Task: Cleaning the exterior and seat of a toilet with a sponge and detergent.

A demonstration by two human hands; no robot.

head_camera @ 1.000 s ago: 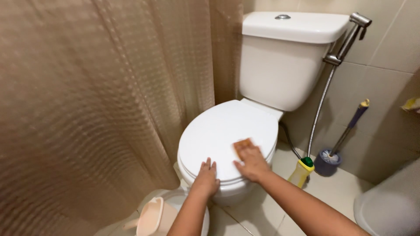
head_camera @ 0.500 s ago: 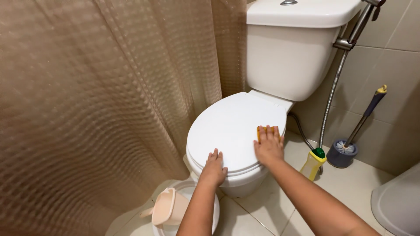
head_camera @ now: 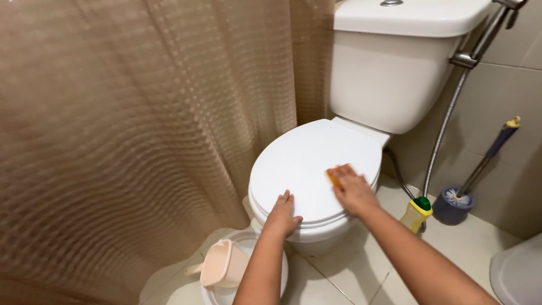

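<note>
Orange sponge [head_camera: 333, 179] lies under the right hand [head_camera: 351, 189], only a thin edge showing at the fingers' left side; that hand is spread flat, palm down, pressing the sponge onto the white toilet lid [head_camera: 307, 164] right of the frame's centre; so little of the sponge shows that its long axis cannot be told for sure, though the visible edge runs from upper left to lower right; the left hand [head_camera: 282, 213] rests open and flat on the lid's front rim, fingers together and pointing towards the upper right, holding nothing; the lid is shut, its long axis running from the lower left up towards the cistern [head_camera: 395, 68] at the upper right of the frame; a beige shower curtain [head_camera: 141, 130] fills the left half; below the left forearm, at the bottom edge, a pale pink scoop [head_camera: 221, 264] sits in a white bucket [head_camera: 280, 278]; right of the bowl on the tiled floor [head_camera: 463, 248] stands a yellow bottle with a green cap [head_camera: 418, 213], and just beyond it a toilet brush [head_camera: 480, 169] in its grey holder [head_camera: 449, 206]; a metal spray hose [head_camera: 446, 121] hangs down the wall beside the cistern.
</note>
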